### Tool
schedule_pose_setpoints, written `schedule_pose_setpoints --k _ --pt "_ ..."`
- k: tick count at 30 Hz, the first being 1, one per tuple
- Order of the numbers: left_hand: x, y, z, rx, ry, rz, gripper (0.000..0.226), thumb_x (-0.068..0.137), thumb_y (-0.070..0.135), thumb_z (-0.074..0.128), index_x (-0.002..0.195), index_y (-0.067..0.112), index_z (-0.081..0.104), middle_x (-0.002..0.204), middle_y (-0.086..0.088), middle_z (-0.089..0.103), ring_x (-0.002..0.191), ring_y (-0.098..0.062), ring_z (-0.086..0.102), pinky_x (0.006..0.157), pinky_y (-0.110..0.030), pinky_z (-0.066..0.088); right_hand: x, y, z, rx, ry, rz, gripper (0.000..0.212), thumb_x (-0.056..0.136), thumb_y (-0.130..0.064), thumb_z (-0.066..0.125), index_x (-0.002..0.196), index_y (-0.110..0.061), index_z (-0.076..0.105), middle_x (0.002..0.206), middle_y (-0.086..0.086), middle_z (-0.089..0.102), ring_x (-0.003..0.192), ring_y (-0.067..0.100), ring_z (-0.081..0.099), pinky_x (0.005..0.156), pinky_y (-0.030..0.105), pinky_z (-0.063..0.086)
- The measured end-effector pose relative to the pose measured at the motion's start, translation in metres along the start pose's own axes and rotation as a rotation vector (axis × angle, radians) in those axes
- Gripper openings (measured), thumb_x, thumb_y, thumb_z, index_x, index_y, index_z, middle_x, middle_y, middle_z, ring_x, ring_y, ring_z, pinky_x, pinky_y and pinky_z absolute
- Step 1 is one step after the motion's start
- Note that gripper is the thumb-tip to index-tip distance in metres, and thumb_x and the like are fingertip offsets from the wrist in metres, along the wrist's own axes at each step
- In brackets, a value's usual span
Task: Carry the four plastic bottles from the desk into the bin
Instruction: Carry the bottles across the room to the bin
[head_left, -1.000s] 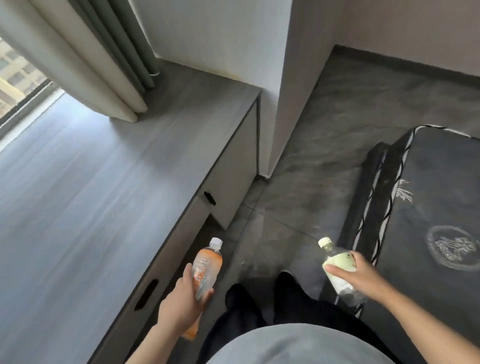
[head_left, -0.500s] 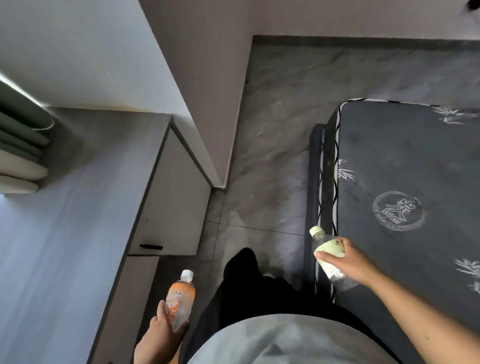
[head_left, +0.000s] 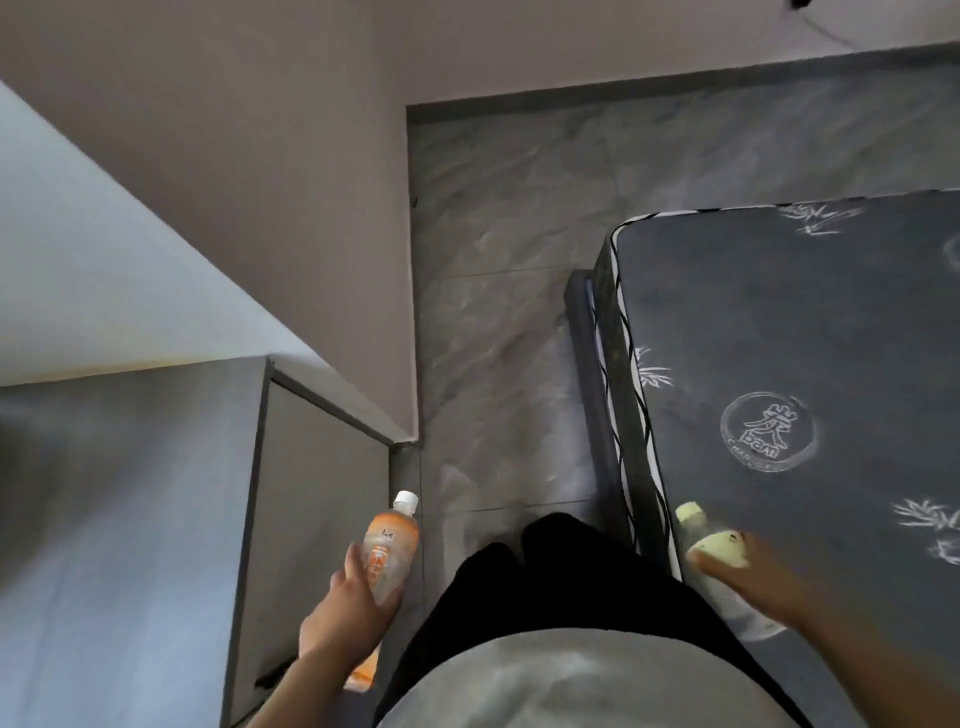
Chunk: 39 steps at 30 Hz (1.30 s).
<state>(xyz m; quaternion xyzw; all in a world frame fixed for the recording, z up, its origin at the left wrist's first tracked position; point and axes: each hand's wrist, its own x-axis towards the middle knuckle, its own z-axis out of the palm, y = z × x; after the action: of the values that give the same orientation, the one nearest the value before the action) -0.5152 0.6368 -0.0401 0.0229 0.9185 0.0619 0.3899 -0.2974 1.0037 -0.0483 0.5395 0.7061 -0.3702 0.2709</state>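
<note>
Left hand (head_left: 345, 608) grips an orange bottle (head_left: 390, 545), right hand (head_left: 748, 574) a green-label one (head_left: 714, 545), over grey marble-look floor tiles (head_left: 498, 322) between desk (head_left: 104, 493) and mattress (head_left: 805, 338).

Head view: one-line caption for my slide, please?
Left hand grips an orange-labelled bottle, right hand a green-labelled bottle, between desk and mattress.

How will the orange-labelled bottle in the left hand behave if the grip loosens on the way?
The orange bottle looks like thin clear plastic, so it probably dents under a squeeze. It seems largely empty, so likely light. The left hand wraps its smooth round body; dropped on the tiled floor, it would probably roll.
</note>
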Motion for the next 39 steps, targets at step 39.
schedule_pose_setpoints --k 39 --pt "0.307 0.283 -0.246 0.002 -0.048 0.134 0.084 0.085 0.051 0.053 0.147 0.016 0.009 0.14 -0.016 0.045 0.124 -0.031 0.05 0.098 -0.037 0.041 0.208 -0.243 -0.171 0.232 0.051 0.271 0.076 0.072 -0.039 0.077 0.129 -0.001 0.043 0.126 0.027 0.056 0.116 0.041 0.053 0.095 0.041 0.04"
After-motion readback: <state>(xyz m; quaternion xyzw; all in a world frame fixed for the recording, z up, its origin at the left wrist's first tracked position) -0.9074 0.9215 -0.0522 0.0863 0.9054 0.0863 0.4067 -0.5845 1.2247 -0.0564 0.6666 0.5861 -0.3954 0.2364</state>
